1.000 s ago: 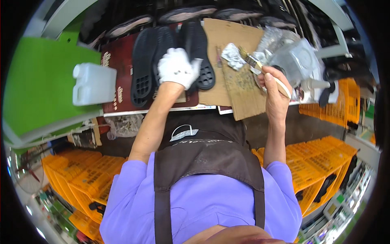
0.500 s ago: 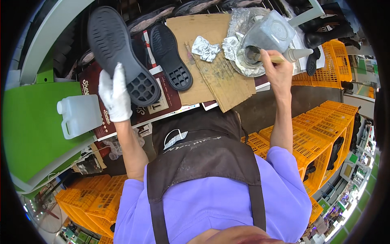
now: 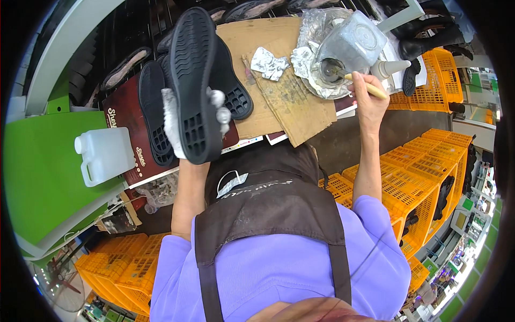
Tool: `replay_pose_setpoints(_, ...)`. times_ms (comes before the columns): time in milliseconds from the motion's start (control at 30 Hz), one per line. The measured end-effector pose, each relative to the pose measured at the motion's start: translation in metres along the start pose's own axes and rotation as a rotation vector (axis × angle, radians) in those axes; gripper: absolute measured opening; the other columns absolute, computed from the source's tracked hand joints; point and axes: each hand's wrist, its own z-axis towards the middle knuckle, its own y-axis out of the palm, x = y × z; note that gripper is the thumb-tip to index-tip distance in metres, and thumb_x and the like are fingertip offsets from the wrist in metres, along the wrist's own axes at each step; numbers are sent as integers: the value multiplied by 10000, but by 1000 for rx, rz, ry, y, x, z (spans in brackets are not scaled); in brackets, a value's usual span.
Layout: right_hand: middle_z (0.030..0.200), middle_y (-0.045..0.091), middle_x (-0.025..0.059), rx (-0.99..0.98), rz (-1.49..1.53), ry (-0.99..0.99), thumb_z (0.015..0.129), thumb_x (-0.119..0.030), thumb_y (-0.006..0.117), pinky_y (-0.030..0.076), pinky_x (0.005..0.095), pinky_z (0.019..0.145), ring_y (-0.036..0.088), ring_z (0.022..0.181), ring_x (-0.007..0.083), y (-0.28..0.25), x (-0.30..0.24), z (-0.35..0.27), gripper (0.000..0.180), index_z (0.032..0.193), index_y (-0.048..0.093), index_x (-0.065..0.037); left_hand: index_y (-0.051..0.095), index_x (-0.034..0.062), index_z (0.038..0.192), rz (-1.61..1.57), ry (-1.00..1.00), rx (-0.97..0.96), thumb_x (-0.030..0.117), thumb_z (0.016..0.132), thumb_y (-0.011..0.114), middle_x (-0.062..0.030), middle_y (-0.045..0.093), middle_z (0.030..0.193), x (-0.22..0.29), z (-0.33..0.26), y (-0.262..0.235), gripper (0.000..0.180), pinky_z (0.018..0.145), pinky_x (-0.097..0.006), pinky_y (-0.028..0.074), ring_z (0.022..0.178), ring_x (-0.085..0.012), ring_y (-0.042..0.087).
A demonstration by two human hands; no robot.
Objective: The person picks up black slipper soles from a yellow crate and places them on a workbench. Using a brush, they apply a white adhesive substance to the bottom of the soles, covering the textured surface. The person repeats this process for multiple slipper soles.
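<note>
**Loading the brush while a sole is held ready**

Raised off the counter (image 3: 343, 134), a black shoe sole (image 3: 196, 80) is held tread-up in the left hand (image 3: 188, 121), which wears a white glove; the gloved fingers (image 3: 220, 107) are wrapped round its lower edge, so the hand is closed on it. The sole stands nearly upright and lifted toward the camera, above two other black soles (image 3: 153, 107) that are left lying on a dark red board (image 3: 126, 115).

A brush with a pale wooden handle (image 3: 367, 86) is pinched in the bare right hand (image 3: 370, 102), its tip dipped into the mouth of a clear plastic jar (image 3: 348, 45). The jar is tilted on crumpled foil (image 3: 311, 32), beside a stained sheet of cardboard (image 3: 279, 80) and a small wad of foil (image 3: 268, 63).

The step in hand is judged to be the charging of the brush, with the sole held waiting. The next move would call for the brush to be lifted out without dripping and brought across to the sole, while the sole is kept steady and turned so that the needed face is presented.

A white plastic jug (image 3: 104, 155) stands on a green surface (image 3: 43, 172) at the left; yellow crates (image 3: 407, 177) are stacked below.
</note>
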Motion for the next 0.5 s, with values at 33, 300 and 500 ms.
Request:
replay_pose_setpoints(33,648,633,23,-8,11,20,832,-152,683,409,165,518,542,573,33,1,3,-3,156,834,664,3,451,36,1252,-19,-38,21,517,934,336,-218,501,1003,-3,4,1,588,528,-349,493,769,-309,568)
replay_pose_setpoints(300,638,620,20,-75,-34,178,842,-188,667,439,178,524,546,554,45,-14,-11,-7,185,835,666,-3,403,-14,1289,10,-100,-26,647,866,335,-283,512,1151,-25,8,-9,788,831,-443,503,956,-356,582)
replay_pose_setpoints(500,731,647,41,-371,-270,-47,826,-132,661,444,222,603,567,652,88,-26,-30,7,148,904,662,-6,344,67,1343,510,57,-36,463,769,657,-170,481,1272,-25,9,-9,764,957,-410,441,1127,-297,518)
